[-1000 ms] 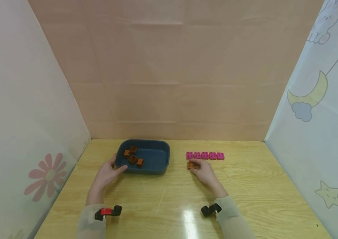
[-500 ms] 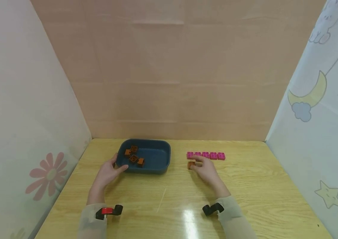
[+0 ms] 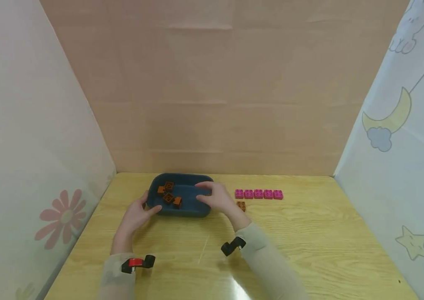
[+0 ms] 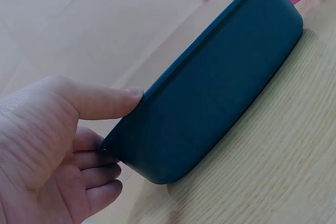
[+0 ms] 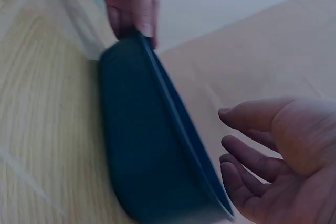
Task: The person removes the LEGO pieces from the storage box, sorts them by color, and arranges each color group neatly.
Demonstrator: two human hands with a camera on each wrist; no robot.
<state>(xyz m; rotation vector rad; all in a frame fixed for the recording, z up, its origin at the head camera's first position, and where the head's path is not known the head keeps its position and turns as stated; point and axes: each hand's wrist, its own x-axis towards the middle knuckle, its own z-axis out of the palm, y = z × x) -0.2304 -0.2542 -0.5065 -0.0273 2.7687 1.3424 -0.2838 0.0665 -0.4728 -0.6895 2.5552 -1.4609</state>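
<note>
In the head view a dark blue plastic tray stands at the back of the table, with several orange toy bricks lying loose in its left half. My left hand grips the tray's left end; the left wrist view shows the thumb on the rim and the other fingers curled at the outer wall. Over the tray's right end hovers my right hand, fingers apart and holding nothing. Beside its wrist, one orange brick sits studs up on the table, partly covered by the hand.
Several magenta bricks form a straight row right of the tray, just behind the lone orange brick. The wooden table is bounded by a tan back wall and printed side panels.
My right hand has let go of the orange brick, leaving it before the magenta row, and moved left over the tray. My left hand stays on the tray's left end.
</note>
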